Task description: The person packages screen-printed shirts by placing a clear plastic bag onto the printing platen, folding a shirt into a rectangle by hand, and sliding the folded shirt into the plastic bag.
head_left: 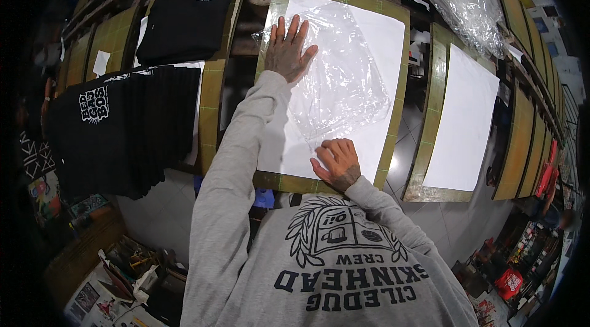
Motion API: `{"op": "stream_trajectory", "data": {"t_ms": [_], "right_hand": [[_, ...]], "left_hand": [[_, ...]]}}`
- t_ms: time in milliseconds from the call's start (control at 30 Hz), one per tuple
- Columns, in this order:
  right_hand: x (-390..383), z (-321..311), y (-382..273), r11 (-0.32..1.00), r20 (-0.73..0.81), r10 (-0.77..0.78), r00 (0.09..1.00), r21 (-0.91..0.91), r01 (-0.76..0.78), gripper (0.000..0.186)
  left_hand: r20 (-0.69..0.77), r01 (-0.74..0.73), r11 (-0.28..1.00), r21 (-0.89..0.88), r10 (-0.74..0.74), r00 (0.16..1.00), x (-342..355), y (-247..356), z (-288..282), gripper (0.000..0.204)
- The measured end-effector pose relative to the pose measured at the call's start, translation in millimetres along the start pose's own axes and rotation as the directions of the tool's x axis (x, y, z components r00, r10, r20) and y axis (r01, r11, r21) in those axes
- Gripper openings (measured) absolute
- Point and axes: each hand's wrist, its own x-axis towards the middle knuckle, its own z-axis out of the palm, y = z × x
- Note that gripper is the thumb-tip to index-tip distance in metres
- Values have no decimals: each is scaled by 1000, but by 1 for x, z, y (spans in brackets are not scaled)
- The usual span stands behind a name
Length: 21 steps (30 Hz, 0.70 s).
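A clear, crinkled plastic bag [344,75] lies over a white paper sheet [369,161] on a greenish-yellow board [393,38] in front of me. My left hand [286,50] rests flat at the bag's far left side, its fingers spread. At the bag's near edge is my right hand [338,163], its fingers curled in and closed on the plastic. The fingertips are partly hidden under the hand.
Left of the board lie a folded black printed T-shirt [184,23] and a row of stacked black T-shirts [135,118]. To the right stands another board with white paper [464,118]. A bundle of clear plastic bags [458,1] sits at the far right.
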Motion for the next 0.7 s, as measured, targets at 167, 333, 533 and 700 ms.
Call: {"op": "stream_trajectory", "data": {"t_ms": [167,333,533,700], "right_hand": [[3,6,-4,972,76,-177,981,-140,186,25],[29,-22,-18,965,46,-249,967,100,244,19],[200,-42,-30,840,-275,160,948,543,15,14],[402,63,-3,231,502,561,658,668,-707,47]], "left_hand": [[-56,-31,999,41,34,998,3,-1,0,69],[-76,-24,997,-77,18,997,5,-4,4,74],[-332,-99,992,76,119,936,-4,2,-17,52],[-399,-39,997,-68,9,917,-6,10,-18,47]]}}
